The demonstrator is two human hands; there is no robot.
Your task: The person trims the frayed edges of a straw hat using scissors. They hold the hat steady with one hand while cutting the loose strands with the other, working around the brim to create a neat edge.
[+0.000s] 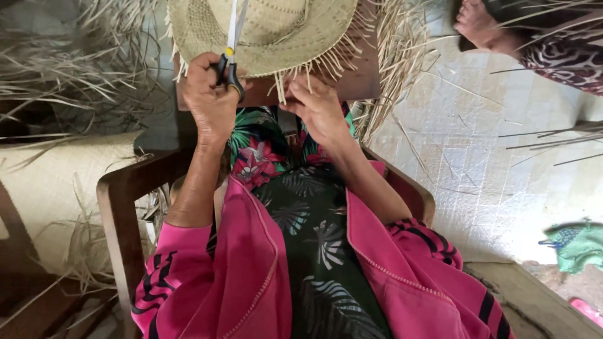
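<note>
Pale tiled floor [502, 188] fills my view toward three o'clock, littered with stray fibres, and I am looking down over a pink jacket [251, 289] and a leaf-print garment into a wooden chair [119, 207] whose arm runs past at eight o'clock. Just beyond the lap, at about eleven o'clock, my left hand [210, 100] is closed through the black loops of a pair of scissors [230, 56], the pale blades pointing up toward twelve across the brim. At about one o'clock my right hand [320, 110] has its fingers drawn narrow, pinching loose strands at the fringe. Both work on the woven straw hat [264, 31], which lies at twelve o'clock on a brown board [361, 78], its ragged fringe hanging toward me. I judge the main risk to be the blades lying so near the pinching fingers: a careless snip could nick them, or bite into the finished weave rather than the loose ends. Farther out, heaps of dried straw [56, 75] spread at ten o'clock above a woven mat [56, 182], and another person's foot [480, 25] shows at two o'clock.
</note>
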